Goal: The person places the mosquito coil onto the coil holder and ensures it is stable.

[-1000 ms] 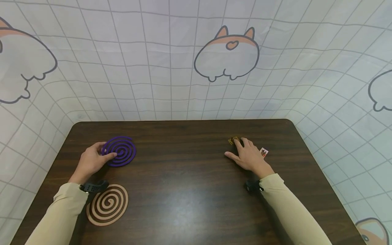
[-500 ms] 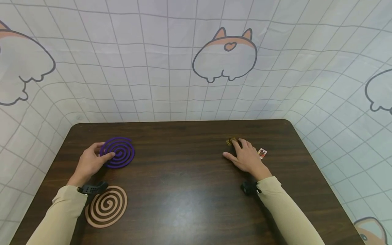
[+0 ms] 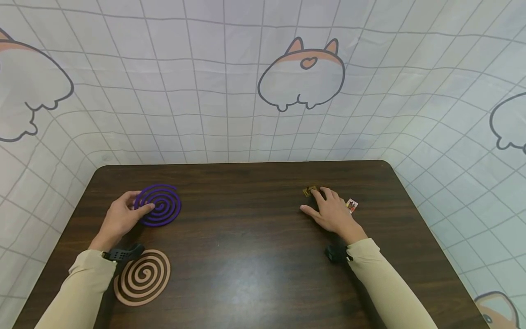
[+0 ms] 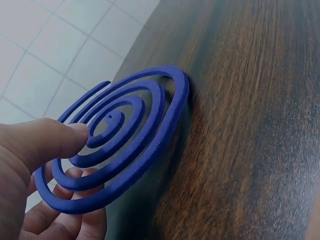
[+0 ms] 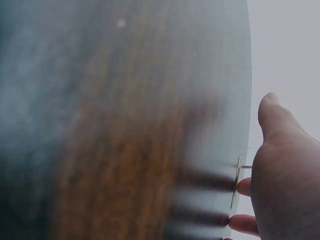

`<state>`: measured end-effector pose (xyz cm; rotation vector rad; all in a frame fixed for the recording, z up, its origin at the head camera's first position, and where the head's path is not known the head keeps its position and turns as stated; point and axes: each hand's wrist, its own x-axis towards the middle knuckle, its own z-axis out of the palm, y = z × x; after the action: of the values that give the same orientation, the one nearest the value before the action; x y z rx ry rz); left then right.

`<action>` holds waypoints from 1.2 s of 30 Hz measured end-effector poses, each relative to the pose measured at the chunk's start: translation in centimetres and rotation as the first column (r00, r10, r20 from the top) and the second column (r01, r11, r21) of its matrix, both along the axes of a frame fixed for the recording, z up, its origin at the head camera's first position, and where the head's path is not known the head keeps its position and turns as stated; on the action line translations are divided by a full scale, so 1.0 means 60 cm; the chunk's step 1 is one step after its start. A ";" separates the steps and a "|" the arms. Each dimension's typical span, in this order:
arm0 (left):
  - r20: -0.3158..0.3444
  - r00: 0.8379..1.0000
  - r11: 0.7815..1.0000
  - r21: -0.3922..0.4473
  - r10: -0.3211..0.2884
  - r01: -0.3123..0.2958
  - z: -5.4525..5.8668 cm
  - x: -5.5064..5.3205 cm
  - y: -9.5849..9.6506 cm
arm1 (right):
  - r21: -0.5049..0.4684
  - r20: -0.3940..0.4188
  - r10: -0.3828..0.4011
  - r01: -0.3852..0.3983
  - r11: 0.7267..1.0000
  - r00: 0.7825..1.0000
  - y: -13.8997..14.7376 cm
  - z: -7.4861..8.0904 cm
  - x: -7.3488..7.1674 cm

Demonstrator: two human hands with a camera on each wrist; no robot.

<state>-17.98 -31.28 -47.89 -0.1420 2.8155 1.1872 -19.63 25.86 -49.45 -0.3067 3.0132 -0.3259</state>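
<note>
My left hand (image 3: 123,214) pinches a purple mosquito coil (image 3: 174,205), thumb on its upper face and fingers curled underneath. In the left wrist view the coil (image 4: 150,132) is tilted, its far rim low over the tabletop. My right hand (image 3: 333,210) reaches toward the back right of the table, thumb spread to the side. Its fingertips touch a small flat gold-coloured metal piece (image 3: 306,192), partly hidden by them. In the right wrist view this thin metal piece (image 5: 237,180) shows edge-on, with a short prong standing out from it.
A tan mosquito coil (image 3: 144,278) lies on the dark wooden table (image 3: 246,237), partly under my left forearm. Right beside my right hand is a small playing card (image 3: 351,205). A white grid-patterned curtain (image 3: 205,91) surrounds the table's back and sides.
The view has shifted slightly. My left hand keeps its pinch on the purple mosquito coil, and my right fingertips stay at the gold metal piece.
</note>
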 end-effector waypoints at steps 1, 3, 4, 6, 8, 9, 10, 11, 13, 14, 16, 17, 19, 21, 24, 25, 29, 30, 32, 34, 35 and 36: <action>0.002 1.000 1.000 0.004 -0.003 0.003 0.000 0.000 0.001 | 0.000 -0.002 0.001 -0.001 1.000 1.000 0.001 0.000 0.001; 0.003 1.000 1.000 0.012 -0.007 0.007 -0.001 0.000 0.001 | 0.000 -0.005 0.003 -0.003 1.000 1.000 0.002 0.001 0.003; 0.003 1.000 1.000 0.017 -0.009 0.009 -0.001 -0.001 0.001 | -0.001 -0.006 0.005 -0.005 1.000 1.000 0.003 0.001 0.003; 0.004 1.000 1.000 0.026 -0.010 0.010 -0.002 -0.001 0.001 | -0.004 -0.005 0.006 -0.006 1.000 1.000 0.004 0.002 0.005; 0.002 1.000 0.999 0.033 -0.006 0.006 -0.002 -0.001 0.003 | -0.005 -0.009 0.016 -0.016 1.000 1.000 0.005 0.001 0.006; 0.001 1.000 0.999 0.035 -0.004 0.004 -0.002 -0.001 0.004 | -0.006 -0.008 0.018 -0.018 1.000 1.000 0.006 0.001 0.007; -0.001 1.000 0.999 0.037 -0.001 0.001 -0.003 -0.001 0.005 | -0.006 -0.010 0.021 -0.021 1.000 1.000 0.006 0.000 0.007; -0.001 1.000 0.999 0.040 0.002 -0.002 -0.003 0.000 0.006 | -0.007 -0.012 0.025 -0.025 1.000 1.000 0.007 0.000 0.007; -0.002 1.000 0.999 0.046 0.007 -0.007 -0.003 0.000 0.008 | -0.002 -0.018 0.034 -0.034 0.999 0.999 0.008 -0.001 0.008; -0.002 1.000 0.999 0.049 0.007 -0.007 -0.003 0.000 0.009 | 0.000 -0.021 0.037 -0.037 0.999 0.999 0.008 -0.001 0.009; 0.005 1.000 0.998 0.057 0.006 -0.006 -0.003 -0.001 0.010 | 0.001 -0.027 0.040 -0.040 0.999 0.999 0.009 -0.002 0.011; 0.009 1.000 0.998 0.062 0.005 -0.006 -0.003 -0.001 0.010 | 0.003 -0.030 0.040 -0.040 0.999 0.999 0.009 -0.002 0.011; 0.020 1.000 0.998 0.070 0.004 -0.006 -0.003 -0.002 0.010 | 0.004 -0.037 0.042 -0.042 0.999 0.998 0.009 -0.003 0.012; 0.029 1.000 0.997 0.080 0.005 -0.007 -0.004 -0.002 0.010 | 0.002 -0.042 0.040 -0.040 0.999 0.998 0.009 -0.004 0.014; 0.038 0.999 0.995 0.104 0.006 -0.009 -0.005 -0.004 0.011 | 0.010 -0.051 0.044 -0.044 0.999 0.998 0.010 -0.005 0.016; 0.039 0.999 0.994 0.111 0.006 -0.010 -0.006 -0.004 0.011 | 0.013 -0.055 0.047 -0.046 0.999 0.997 0.010 -0.005 0.017; 0.039 0.999 0.992 0.127 0.009 -0.014 -0.005 -0.004 0.014 | 0.021 -0.057 0.049 -0.048 0.999 0.997 0.010 -0.008 0.019; 0.038 0.999 0.992 0.128 0.009 -0.014 -0.005 -0.004 0.014 | 0.020 -0.055 0.049 -0.048 0.999 0.997 0.010 -0.008 0.020; 0.036 0.999 0.991 0.132 0.009 -0.014 -0.005 -0.004 0.015 | 0.021 -0.049 0.044 -0.043 0.999 0.998 0.010 -0.009 0.021; 0.033 0.999 0.990 0.142 0.013 -0.018 -0.005 -0.003 0.017 | 0.022 -0.046 0.042 -0.041 0.999 0.998 0.010 -0.009 0.023; 0.033 0.999 0.988 0.150 0.015 -0.020 -0.005 -0.003 0.018 | 0.023 -0.041 0.038 -0.037 0.999 0.998 0.009 -0.009 0.024; 0.034 0.999 0.987 0.158 0.017 -0.022 -0.005 -0.003 0.019 | 0.024 -0.040 0.037 -0.036 0.999 0.998 0.009 -0.009 0.025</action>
<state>-18.17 -30.11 -48.22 -0.1760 2.6843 1.3936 -18.11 26.37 -49.99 -0.3710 3.0447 -0.2846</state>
